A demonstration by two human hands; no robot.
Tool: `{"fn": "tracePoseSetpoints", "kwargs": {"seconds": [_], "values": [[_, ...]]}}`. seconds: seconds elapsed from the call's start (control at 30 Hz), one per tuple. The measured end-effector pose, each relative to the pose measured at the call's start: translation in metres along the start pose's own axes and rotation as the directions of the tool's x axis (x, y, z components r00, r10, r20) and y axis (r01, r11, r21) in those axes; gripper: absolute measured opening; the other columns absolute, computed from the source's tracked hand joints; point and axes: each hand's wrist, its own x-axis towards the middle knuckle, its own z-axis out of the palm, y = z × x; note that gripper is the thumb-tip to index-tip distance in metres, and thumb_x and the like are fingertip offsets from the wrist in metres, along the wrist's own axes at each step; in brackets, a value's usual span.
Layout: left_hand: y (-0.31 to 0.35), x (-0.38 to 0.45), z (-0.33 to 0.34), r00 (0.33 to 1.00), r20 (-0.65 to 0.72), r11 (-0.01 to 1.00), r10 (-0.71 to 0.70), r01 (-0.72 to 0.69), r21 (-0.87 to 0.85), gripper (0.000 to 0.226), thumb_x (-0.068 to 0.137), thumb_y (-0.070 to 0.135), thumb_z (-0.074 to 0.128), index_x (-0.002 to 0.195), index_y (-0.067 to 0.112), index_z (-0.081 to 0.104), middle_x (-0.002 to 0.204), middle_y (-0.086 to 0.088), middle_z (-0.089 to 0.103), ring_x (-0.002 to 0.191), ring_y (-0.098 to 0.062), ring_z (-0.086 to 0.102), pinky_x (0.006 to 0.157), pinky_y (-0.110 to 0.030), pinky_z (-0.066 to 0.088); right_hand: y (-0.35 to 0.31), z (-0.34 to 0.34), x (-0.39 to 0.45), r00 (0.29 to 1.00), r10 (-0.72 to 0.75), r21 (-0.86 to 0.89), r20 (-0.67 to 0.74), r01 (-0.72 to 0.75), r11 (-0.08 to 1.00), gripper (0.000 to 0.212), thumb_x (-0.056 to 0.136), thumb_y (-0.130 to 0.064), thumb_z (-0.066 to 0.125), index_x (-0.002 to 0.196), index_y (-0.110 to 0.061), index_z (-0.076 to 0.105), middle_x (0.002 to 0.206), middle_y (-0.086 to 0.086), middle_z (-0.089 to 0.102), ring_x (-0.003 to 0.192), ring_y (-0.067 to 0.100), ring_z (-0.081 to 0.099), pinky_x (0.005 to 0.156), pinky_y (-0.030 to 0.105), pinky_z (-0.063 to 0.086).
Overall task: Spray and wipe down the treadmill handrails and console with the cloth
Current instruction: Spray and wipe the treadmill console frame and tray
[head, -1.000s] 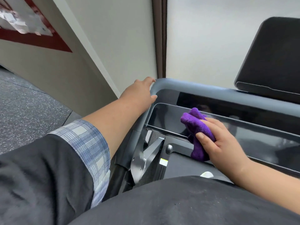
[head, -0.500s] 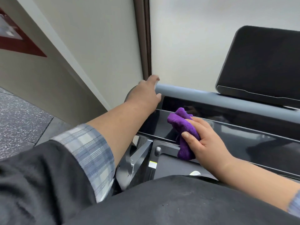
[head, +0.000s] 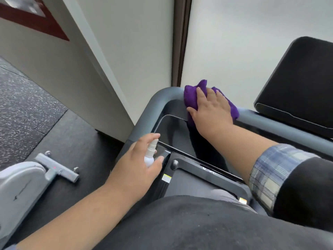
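Item 1. Neighbouring machine base (head: 27, 177), grey, on the dark floor at far left; not part of the job.

Item 2. Your left hand (head: 137, 170): fingers curled round a small white spray bottle (head: 150, 154), forefinger raised by the nozzle, which points toward the glossy black console (head: 173, 130). A second ago this hand rested on the corner of the rail and no bottle showed; it has since dropped back and down to just beside the console's near edge.

Item 3. Grey handrail (head: 155, 105), bending round the console's far-left corner and running right, below the black screen panel (head: 302, 83).

Item 4. Purple cloth (head: 191, 98), draped over the rail's top bar just right of the corner.

Item 5. Your right hand (head: 212, 109): fingers spread nearly flat, pressing the cloth onto the rail. Earlier it held the cloth bunched against the console glass; it has climbed to the rail.

Assessment: wiping has passed from console to rail, and the bottle looks ready for a further spray. The rail's side run appears still to do.
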Motion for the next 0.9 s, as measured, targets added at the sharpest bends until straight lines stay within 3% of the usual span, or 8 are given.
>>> {"fn": "tracePoseSetpoints", "kwargs": {"seconds": [0.23,0.3,0.47,0.57,0.63,0.73,0.8,0.9], "values": [[-0.003,-0.020,0.000,1.000,-0.014,1.000,-0.004,0.005,0.014,0.054,0.087,0.038,0.064,0.121,0.065,0.031,0.112,0.022,0.054,0.098,0.001,0.055,0.081,-0.014,0.040,-0.056,0.000,0.036,0.958,-0.285,-0.013,0.031,0.285,0.958,0.062,0.102,-0.053,0.037,0.155,-0.024,0.024,0.157,0.008,0.030,0.143,0.036,0.026,0.117,0.047,0.023],[0.000,-0.023,-0.001,1.000,-0.018,1.000,0.018,-0.018,0.003,0.055,0.087,0.039,0.063,0.122,0.065,0.029,0.110,0.026,0.052,0.099,0.011,0.051,0.078,-0.002,0.035,-0.038,-0.002,0.035,0.955,-0.295,-0.004,0.019,0.295,0.956,0.058,0.101,-0.054,0.038,0.152,-0.027,0.029,0.155,0.006,0.034,0.139,0.034,0.032,0.114,0.046,0.026],[-0.002,-0.040,-0.006,0.998,-0.029,0.999,0.051,-0.051,0.003,0.053,0.088,0.036,0.060,0.124,0.059,0.029,0.102,0.030,0.051,0.096,0.015,0.049,0.081,0.000,0.033,-0.018,-0.003,0.035,0.978,-0.200,0.021,-0.054,0.201,0.979,0.051,0.101,-0.053,0.037,0.144,-0.028,0.039,0.141,0.010,0.048,0.127,0.037,0.044,0.108,0.048,0.033],[-0.007,-0.056,-0.007,0.999,-0.008,0.999,0.041,-0.041,0.003,0.053,0.091,0.037,0.059,0.122,0.060,0.023,0.099,0.025,0.054,0.095,0.018,0.049,0.079,-0.002,0.035,-0.043,0.002,0.035,0.958,-0.286,-0.007,-0.033,0.286,0.958,0.053,0.101,-0.053,0.038,0.147,-0.027,0.037,0.148,0.011,0.043,0.135,0.037,0.038,0.112,0.049,0.030],[-0.010,-0.066,-0.009,0.998,-0.049,0.999,0.035,-0.036,-0.018,0.050,0.089,0.041,0.056,0.120,0.062,0.023,0.096,0.023,0.055,0.096,0.014,0.050,0.079,-0.003,0.036,-0.067,0.008,0.024,0.910,-0.414,0.023,-0.021,0.414,0.910,0.054,0.101,-0.051,0.040,0.149,-0.026,0.039,0.153,0.009,0.039,0.142,0.036,0.031,0.115,0.048,0.026],[-0.016,-0.076,-0.011,0.996,-0.085,0.999,0.033,-0.035,-0.022,0.051,0.089,0.036,0.060,0.121,0.059,0.027,0.095,0.029,0.053,0.096,0.007,0.053,0.079,-0.004,0.036,-0.099,0.013,-0.011,0.796,-0.605,0.081,0.030,0.601,0.795,0.050,0.098,-0.051,0.045,0.141,-0.025,0.053,0.147,0.008,0.048,0.139,0.036,0.036,0.114,0.049,0.031],[-0.017,-0.079,-0.008,0.991,-0.104,0.996,0.084,-0.087,-0.028,0.050,0.087,0.034,0.061,0.123,0.055,0.033,0.095,0.030,0.053,0.091,0.007,0.055,0.080,-0.002,0.035,-0.112,0.016,-0.041,0.678,-0.733,0.095,0.052,0.727,0.680,0.053,0.094,-0.053,0.046,0.137,-0.024,0.057,0.141,0.008,0.054,0.137,0.038,0.040,0.112,0.052,0.035],[-0.013,-0.077,-0.002,0.973,-0.116,0.975,0.201,-0.210,-0.071,0.047,0.083,0.032,0.060,0.124,0.045,0.041,0.093,0.029,0.054,0.085,0.012,0.053,0.082,-0.002,0.036,-0.125,0.018,-0.083,0.464,-0.876,0.127,0.132,0.869,0.479,0.057,0.093,-0.053,0.056,0.145,-0.029,0.049,0.149,0.004,0.045,0.143,0.036,0.031,0.114,0.050,0.027]]}}
